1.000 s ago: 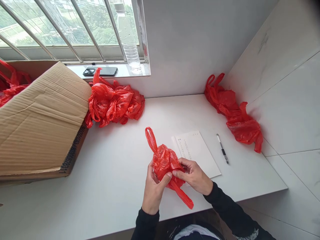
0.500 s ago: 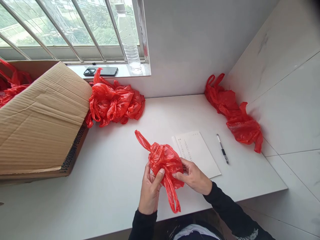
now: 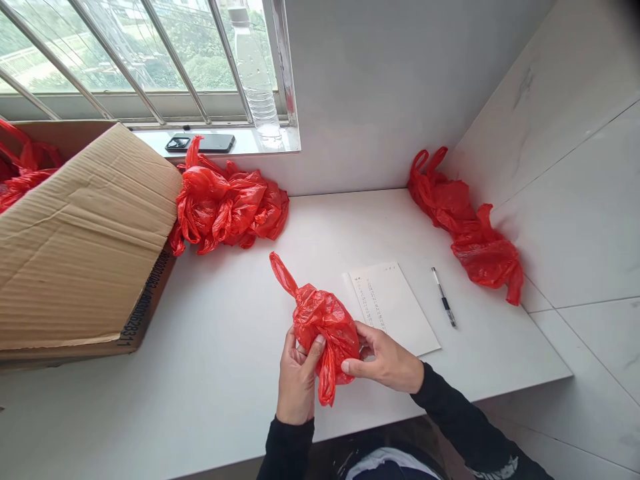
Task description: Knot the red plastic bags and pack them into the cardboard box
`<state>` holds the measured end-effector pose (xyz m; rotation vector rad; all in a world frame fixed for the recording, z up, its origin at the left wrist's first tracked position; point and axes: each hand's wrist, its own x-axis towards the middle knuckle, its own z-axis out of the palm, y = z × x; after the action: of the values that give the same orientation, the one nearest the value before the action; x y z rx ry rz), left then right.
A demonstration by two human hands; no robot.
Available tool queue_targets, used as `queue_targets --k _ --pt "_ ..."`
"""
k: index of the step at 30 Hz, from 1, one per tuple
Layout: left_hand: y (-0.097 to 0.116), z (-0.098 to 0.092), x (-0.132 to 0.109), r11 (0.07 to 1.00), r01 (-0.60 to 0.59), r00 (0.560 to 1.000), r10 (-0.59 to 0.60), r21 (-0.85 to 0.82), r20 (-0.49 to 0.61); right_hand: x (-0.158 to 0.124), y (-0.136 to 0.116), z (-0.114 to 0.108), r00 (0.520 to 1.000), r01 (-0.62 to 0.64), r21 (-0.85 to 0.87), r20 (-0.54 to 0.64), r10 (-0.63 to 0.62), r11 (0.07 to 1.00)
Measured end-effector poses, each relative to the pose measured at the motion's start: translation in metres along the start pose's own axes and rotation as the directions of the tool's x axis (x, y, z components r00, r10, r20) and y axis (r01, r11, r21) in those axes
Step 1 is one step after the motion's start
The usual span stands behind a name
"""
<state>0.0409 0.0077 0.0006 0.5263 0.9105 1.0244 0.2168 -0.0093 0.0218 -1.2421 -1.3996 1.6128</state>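
Observation:
Between my two hands is a red plastic bag [image 3: 326,319], bunched into a round bundle above the table. One of its handle loops points up and away to the left; the other hangs down toward me. My left hand [image 3: 299,373] grips the bundle's lower left side, thumb on top. My right hand [image 3: 385,357] holds its right side, thumb in front and fingers behind. What the bag contains, if anything, is hidden. Just beyond my right hand lies a notebook [image 3: 400,307] with rows of small handwriting, partly covered by the hand.
A cardboard box [image 3: 85,247] with red bags inside stands at left. Red bags [image 3: 233,207] are heaped beside it, others [image 3: 465,227] along the right wall. A pen [image 3: 444,298] lies right of the notebook. The windowsill carries a phone [image 3: 213,143] and a clear bottle [image 3: 257,87].
The bundle has shifted slightly left and turned a little in my hands. Its near handle loop, which pointed down to the right, now hangs more straight down. Both hands keep their hold.

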Motion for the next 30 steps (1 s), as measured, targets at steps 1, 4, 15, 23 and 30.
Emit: queue_targets --k 1,4,15,23,30 --pt "0.001 0.001 -0.001 1.000 0.004 1.000 -0.004 -0.006 -0.005 0.000 0.000 0.001 1.000 0.000 0.004 -0.017 0.000 1.000" --pt "0.005 0.002 -0.003 0.999 0.013 1.000 -0.013 -0.046 0.006 0.002 0.001 0.002 0.997 0.008 0.041 -0.074 -0.005 0.999" --pt "0.002 0.005 -0.004 1.000 0.021 0.998 -0.022 0.019 0.067 0.004 0.000 -0.004 0.993 0.016 0.034 -0.118 -0.012 0.999" --pt "0.004 0.007 -0.003 0.992 0.112 0.994 -0.111 0.063 -0.009 0.006 0.008 -0.003 0.987 0.019 0.095 -0.159 -0.004 0.995" --pt "0.004 -0.001 0.002 0.965 0.188 0.982 -0.182 -0.183 0.048 0.002 0.001 0.000 1.000 -0.015 0.018 -0.002 0.015 1.000"
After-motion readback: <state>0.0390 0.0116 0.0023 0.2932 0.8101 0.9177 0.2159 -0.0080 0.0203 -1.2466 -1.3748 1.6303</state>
